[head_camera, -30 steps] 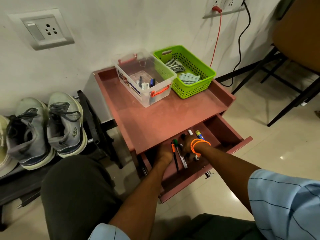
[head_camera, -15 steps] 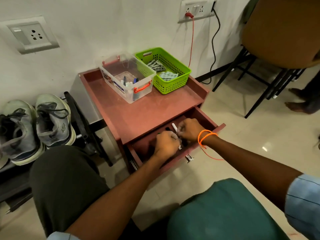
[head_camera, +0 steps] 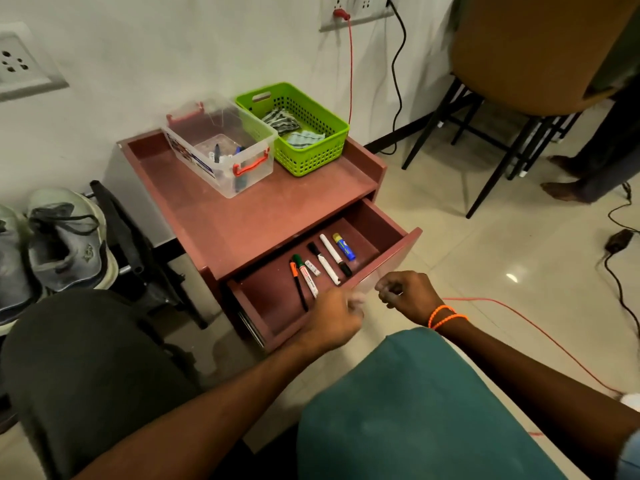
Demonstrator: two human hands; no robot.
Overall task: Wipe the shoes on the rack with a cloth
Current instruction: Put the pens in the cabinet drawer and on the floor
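Note:
Two grey sneakers (head_camera: 65,240) stand on a black shoe rack (head_camera: 138,247) at the left edge. Folded cloths (head_camera: 304,138) lie in a green basket (head_camera: 311,154) on the red-brown side table (head_camera: 242,216). The table's drawer (head_camera: 384,230) is open, with several markers (head_camera: 325,263) lying side by side in it. My left hand (head_camera: 332,320) hovers at the drawer's front edge, fingers curled and blurred, with a pale smear at the fingertips. My right hand (head_camera: 405,296), with orange bands at the wrist, is just right of it, fingers loosely curled, nothing seen in it.
A clear plastic box (head_camera: 221,147) with pens stands beside the basket. A brown chair (head_camera: 526,64) and another person's feet (head_camera: 568,188) are at the right. Red and black cables (head_camera: 623,282) cross the tiled floor. My knees fill the foreground.
Both hands have come out of the drawer toward me, leaving the markers lined up inside. The view has shifted so that the table sits further left and the shoes slide to the edge.

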